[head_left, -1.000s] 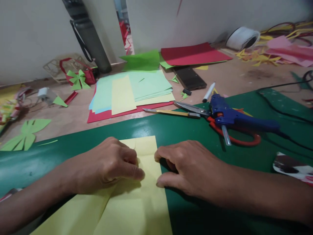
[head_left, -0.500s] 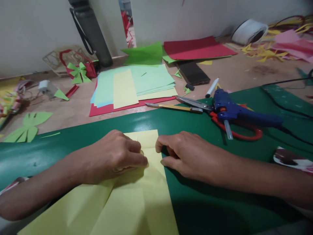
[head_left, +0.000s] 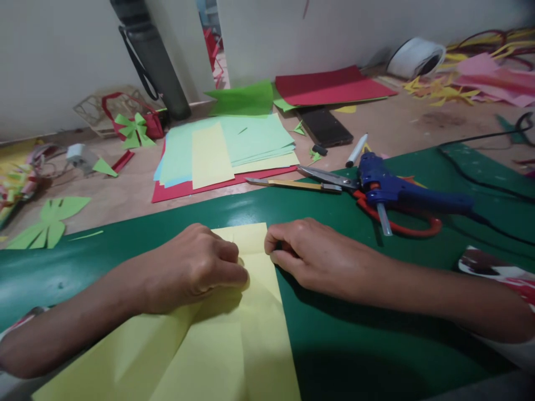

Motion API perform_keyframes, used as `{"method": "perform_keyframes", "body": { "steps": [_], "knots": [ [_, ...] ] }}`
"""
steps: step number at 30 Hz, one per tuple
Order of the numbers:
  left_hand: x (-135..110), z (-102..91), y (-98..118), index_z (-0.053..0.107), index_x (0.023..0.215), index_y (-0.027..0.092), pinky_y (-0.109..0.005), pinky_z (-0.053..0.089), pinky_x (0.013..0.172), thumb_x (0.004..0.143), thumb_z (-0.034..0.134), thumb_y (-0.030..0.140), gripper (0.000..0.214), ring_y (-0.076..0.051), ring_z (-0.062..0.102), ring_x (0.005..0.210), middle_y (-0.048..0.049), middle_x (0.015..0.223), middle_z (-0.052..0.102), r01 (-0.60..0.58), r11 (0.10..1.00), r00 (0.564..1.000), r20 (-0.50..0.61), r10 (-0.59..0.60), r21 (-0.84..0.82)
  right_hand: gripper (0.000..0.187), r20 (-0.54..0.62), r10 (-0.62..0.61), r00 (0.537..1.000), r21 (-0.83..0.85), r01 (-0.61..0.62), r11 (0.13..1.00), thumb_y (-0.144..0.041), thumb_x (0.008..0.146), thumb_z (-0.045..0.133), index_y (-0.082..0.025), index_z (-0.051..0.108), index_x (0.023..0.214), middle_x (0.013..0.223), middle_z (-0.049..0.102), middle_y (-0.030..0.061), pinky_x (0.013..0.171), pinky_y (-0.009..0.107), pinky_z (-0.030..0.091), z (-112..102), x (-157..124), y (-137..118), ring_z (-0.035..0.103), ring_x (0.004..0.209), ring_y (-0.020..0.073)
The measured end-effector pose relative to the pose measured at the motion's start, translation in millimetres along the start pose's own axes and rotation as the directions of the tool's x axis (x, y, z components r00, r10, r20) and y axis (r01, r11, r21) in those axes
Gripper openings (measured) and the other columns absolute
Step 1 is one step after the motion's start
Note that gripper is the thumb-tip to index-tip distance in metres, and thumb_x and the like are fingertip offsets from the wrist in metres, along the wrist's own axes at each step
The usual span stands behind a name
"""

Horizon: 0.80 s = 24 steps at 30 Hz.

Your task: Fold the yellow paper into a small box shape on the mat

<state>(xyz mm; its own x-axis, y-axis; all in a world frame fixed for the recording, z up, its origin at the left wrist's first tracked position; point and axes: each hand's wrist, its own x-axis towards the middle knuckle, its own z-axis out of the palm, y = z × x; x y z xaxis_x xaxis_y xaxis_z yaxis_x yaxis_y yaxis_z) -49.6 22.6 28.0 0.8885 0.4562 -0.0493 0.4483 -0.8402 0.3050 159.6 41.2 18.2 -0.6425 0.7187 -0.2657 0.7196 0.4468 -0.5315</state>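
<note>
Creased yellow paper [head_left: 261, 312] lies on the green mat in front of me, with fold lines and overlapping flaps. My left hand [head_left: 204, 267] rests on it with curled fingers, thumb and forefinger closed on a fold of the paper. At the paper's right edge, near its upper corner, my right hand [head_left: 311, 253] pinches the edge between thumb and forefinger. The flap under my left palm is partly hidden.
A blue glue gun [head_left: 388, 186] lies over red-handled scissors [head_left: 401, 223] at the right, beside a yellow cutter [head_left: 296, 184]. Behind are stacked coloured sheets [head_left: 259, 136], a phone [head_left: 326, 127], a white marker [head_left: 357, 149] and a dark bottle [head_left: 156, 61].
My right thumb has moved up to the forefinger, closing the gap at the paper's edge. My left hand stays in place on the paper. The view has shifted slightly.
</note>
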Motion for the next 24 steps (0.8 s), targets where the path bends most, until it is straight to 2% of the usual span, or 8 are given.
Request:
{"method": "perform_keyframes", "body": {
  "steps": [4, 10, 14, 18, 24],
  "knots": [
    [0.3, 0.2, -1.0, 0.064, 0.077, 0.019, -0.021, 0.034, 0.055, 0.084, 0.044, 0.009, 0.023, -0.011, 0.055, 0.059, -0.0033, 0.065, 0.061, -0.008, 0.999, 1.0, -0.02, 0.008, -0.031, 0.016, -0.021, 0.009, 1.0, -0.008, -0.009, 1.0, -0.021, 0.08, 0.045, -0.018, 0.056, 0.07, 0.065, 0.057, -0.001, 0.05, 0.024, 0.021, 2.1, 2.9, 0.4, 0.043, 0.058, 0.0099],
    [1.8, 0.7, -0.3, 0.065, 0.08, 0.021, -0.022, 0.03, 0.052, 0.084, 0.045, 0.009, 0.023, -0.011, 0.054, 0.057, -0.002, 0.065, 0.06, 0.044, 0.999, 0.999, 0.014, -0.044, -0.003, 0.004, -0.045, 0.005, 0.999, -0.044, -0.007, 0.999, -0.021, 0.072, 0.053, -0.02, 0.056, 0.071, 0.064, 0.057, -0.003, 0.049, 0.024, 0.02, 5.4, 6.0, 1.1, 0.042, 0.058, 0.0095],
    [3.1, 1.4, 0.4, 0.065, 0.082, 0.022, -0.023, 0.028, 0.051, 0.083, 0.047, 0.009, 0.023, -0.01, 0.052, 0.055, -0.0002, 0.064, 0.059, 0.085, 0.996, 0.995, 0.05, -0.086, 0.009, 0.004, -0.021, 0.021, 1.0, -0.046, -0.022, 0.999, -0.021, 0.069, 0.056, -0.02, 0.056, 0.073, 0.065, 0.056, -0.0035, 0.048, 0.024, 0.019, 3.8, 4.7, -0.8, 0.043, 0.059, 0.0097],
    [2.4, 0.3, 1.0, 0.065, 0.086, 0.022, -0.024, 0.028, 0.053, 0.082, 0.044, 0.006, 0.026, -0.01, 0.051, 0.058, -0.0002, 0.066, 0.058, 0.076, 0.997, 0.995, 0.068, -0.075, -0.003, 0.006, 0.021, 0.004, 1.0, -0.039, -0.003, 0.999, -0.021, 0.069, 0.056, -0.021, 0.056, 0.075, 0.064, 0.055, -0.0036, 0.048, 0.023, 0.019, 3.1, 2.7, -2.7, 0.042, 0.058, 0.0099],
    [4.8, -0.5, 1.0, 0.064, 0.091, 0.021, -0.026, 0.026, 0.053, 0.086, 0.041, 0.009, 0.026, -0.011, 0.05, 0.059, -0.0011, 0.069, 0.057, 0.093, 0.996, 0.988, 0.121, -0.09, -0.013, 0.009, 0.066, -0.01, 0.998, -0.041, 0.013, 0.999, -0.022, 0.07, 0.056, -0.021, 0.057, 0.079, 0.073, 0.06, -0.0007, 0.051, 0.023, 0.023, 1.2, 1.2, -3.6, 0.049, 0.068, 0.014]
  ]
}}
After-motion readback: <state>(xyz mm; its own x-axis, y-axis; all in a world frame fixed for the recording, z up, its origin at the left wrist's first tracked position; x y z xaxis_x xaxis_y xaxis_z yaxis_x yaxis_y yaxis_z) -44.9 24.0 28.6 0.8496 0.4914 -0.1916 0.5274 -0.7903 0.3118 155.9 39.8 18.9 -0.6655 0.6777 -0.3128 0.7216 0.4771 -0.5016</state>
